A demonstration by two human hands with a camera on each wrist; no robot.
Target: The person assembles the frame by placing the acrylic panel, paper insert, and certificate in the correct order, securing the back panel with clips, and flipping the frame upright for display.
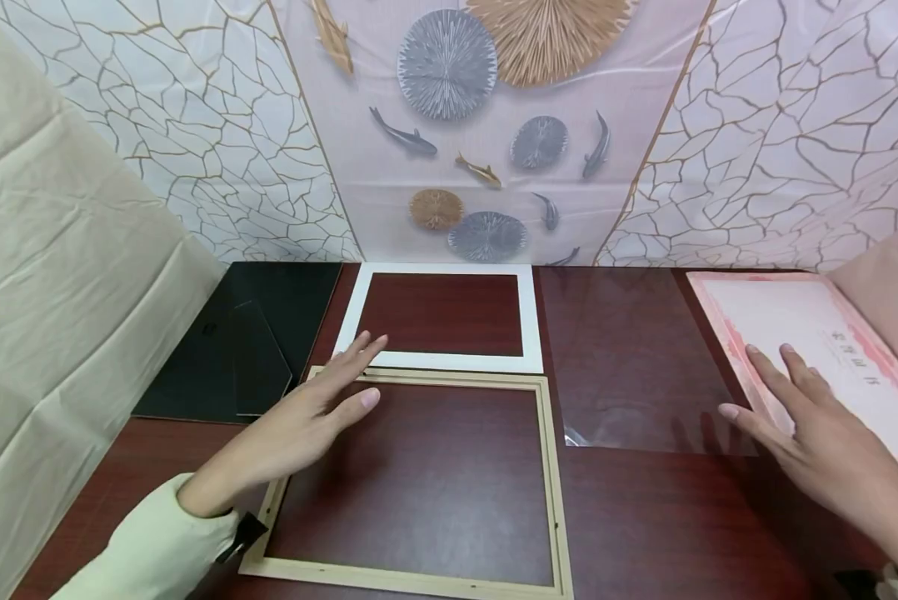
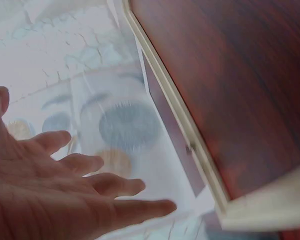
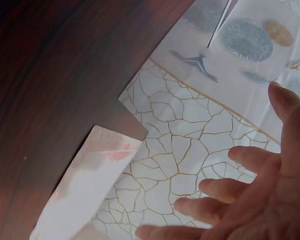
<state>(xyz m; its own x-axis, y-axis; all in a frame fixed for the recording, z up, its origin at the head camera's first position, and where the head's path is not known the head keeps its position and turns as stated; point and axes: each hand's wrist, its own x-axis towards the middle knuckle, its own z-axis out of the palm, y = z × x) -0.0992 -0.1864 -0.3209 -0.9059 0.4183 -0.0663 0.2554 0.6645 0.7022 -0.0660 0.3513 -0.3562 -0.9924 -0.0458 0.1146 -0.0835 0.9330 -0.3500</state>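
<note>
My left hand [image 1: 291, 433] is held with straight fingers over the left side of a pale wooden frame [image 1: 557, 500], holding nothing. The frame lies flat on the dark red table, and its wooden edge [image 2: 182, 117] runs diagonally through the left wrist view. Over on the right, my right hand [image 1: 831, 450] has its fingers spread above the near left edge of a pink-bordered sheet [image 1: 809, 325] with dark writing. Nothing is in that hand. Between the hands lies a clear plastic sheet [image 1: 629, 358]. Behind the wooden frame is a white rectangular mat [image 1: 449, 361].
A black backing board [image 1: 194, 358] with a folded-looking flap [image 1: 257, 358] lies at the left, beside a cream cloth [image 1: 67, 275]. A patterned cloth [image 1: 224, 125] with gold lines, discs and fish hangs along the back. The table [image 1: 644, 517] shows at the front right.
</note>
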